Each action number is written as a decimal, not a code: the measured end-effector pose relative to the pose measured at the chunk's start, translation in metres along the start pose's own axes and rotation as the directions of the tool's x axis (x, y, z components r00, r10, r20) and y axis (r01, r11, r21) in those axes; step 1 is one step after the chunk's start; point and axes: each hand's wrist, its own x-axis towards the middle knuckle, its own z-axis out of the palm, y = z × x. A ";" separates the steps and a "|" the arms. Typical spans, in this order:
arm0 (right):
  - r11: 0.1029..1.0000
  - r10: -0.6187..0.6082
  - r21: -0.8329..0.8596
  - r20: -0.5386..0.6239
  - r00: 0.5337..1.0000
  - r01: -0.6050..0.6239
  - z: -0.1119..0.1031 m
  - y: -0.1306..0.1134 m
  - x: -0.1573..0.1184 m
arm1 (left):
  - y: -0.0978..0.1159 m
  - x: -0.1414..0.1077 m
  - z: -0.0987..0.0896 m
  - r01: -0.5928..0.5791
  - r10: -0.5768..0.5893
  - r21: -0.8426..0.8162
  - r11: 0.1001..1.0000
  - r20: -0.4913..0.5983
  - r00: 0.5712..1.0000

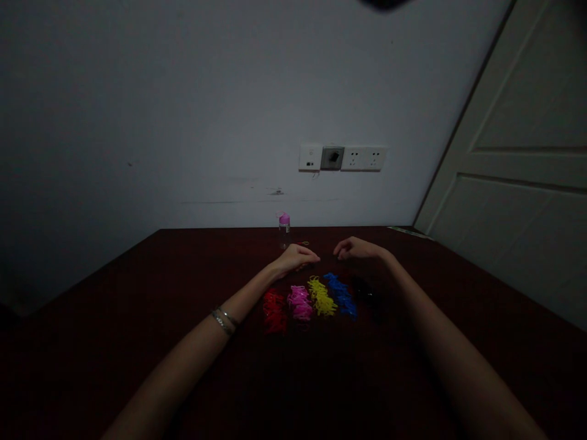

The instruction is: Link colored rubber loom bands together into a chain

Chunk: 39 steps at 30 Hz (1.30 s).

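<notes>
Small elastic bands lie in heaps in a row on the dark table: red (275, 311), pink (300, 302), yellow (322, 297) and blue (340, 294). A black heap (364, 289) at the right end barely shows in the dim light. Just beyond the pink and yellow heaps, my left hand (296, 258) is closed in a pinch pointing right. Past the blue heap, my right hand (358, 248) curls its fingers inward, facing the left across a small gap. Anything between the fingertips is too small to make out. Behind my left hand lies a thin yellowish loop (305, 243).
A clear bottle with a pink cap (284, 220) stands behind my left hand, near the wall. Sockets and a switch panel (342, 158) are on the wall. A pale panelled door (518, 159) rises along the right. The dark red table (206, 256) reaches the wall.
</notes>
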 end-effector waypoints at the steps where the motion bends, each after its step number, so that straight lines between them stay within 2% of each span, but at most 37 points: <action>1: 1.000 0.005 0.002 -0.027 1.000 -0.005 -0.001 0.003 0.000 | 0.001 0.003 0.006 -0.011 0.010 0.025 1.000 0.017 1.000; 5: 0.998 0.050 -0.018 -0.113 0.992 -0.053 -0.002 0.009 -0.003 | 0.005 0.024 0.034 -0.065 0.055 0.133 0.989 0.078 0.995; 7: 0.998 0.059 -0.030 -0.134 0.989 -0.064 -0.003 0.010 -0.004 | 0.008 0.035 0.049 -0.137 0.112 0.205 0.969 0.126 0.986; 12: 0.992 0.020 -0.117 -0.216 0.976 -0.047 -0.013 0.019 -0.003 | 0.013 0.050 0.083 -0.283 0.208 0.429 0.858 0.215 0.954; 15: 0.984 -0.010 -0.174 -0.242 0.970 -0.033 -0.019 0.026 -0.001 | 0.015 0.052 0.094 -0.313 0.210 0.457 0.832 0.262 0.942; 17: 0.983 -0.008 -0.178 -0.246 0.969 -0.037 -0.020 0.030 -0.001 | 0.014 0.051 0.093 -0.315 0.216 0.444 0.839 0.260 0.941; 19: 0.987 0.021 -0.148 -0.246 0.969 -0.060 -0.019 0.032 -0.001 | 0.012 0.050 0.086 -0.305 0.223 0.428 0.851 0.232 0.947; 22: 0.992 0.070 -0.087 -0.230 0.971 -0.092 -0.017 0.032 -0.002 | 0.003 0.046 0.064 -0.252 0.209 0.424 0.870 0.147 0.967; 28: 0.991 0.080 -0.088 -0.217 0.973 -0.101 -0.013 0.031 0.003 | -0.025 0.035 -0.002 -0.107 0.157 0.372 0.922 -0.107 0.982; 31: 0.988 0.070 -0.122 -0.206 0.976 -0.097 -0.007 0.027 0.007 | -0.037 0.028 -0.032 -0.054 0.129 0.274 0.960 -0.263 0.956; 34: 0.988 0.054 -0.130 -0.196 0.979 -0.080 0.000 0.018 0.009 | -0.047 0.022 -0.052 0.003 0.080 0.204 0.979 -0.398 0.914; 36: 0.990 0.022 -0.135 -0.187 0.982 -0.048 0.004 0.011 0.008 | -0.053 0.019 -0.060 0.033 0.044 0.166 0.986 -0.442 0.896; 39: 0.989 -0.040 -0.147 -0.180 0.983 0.013 0.007 -0.002 0.004 | -0.058 0.015 -0.065 0.041 0.002 0.084 0.996 -0.454 0.891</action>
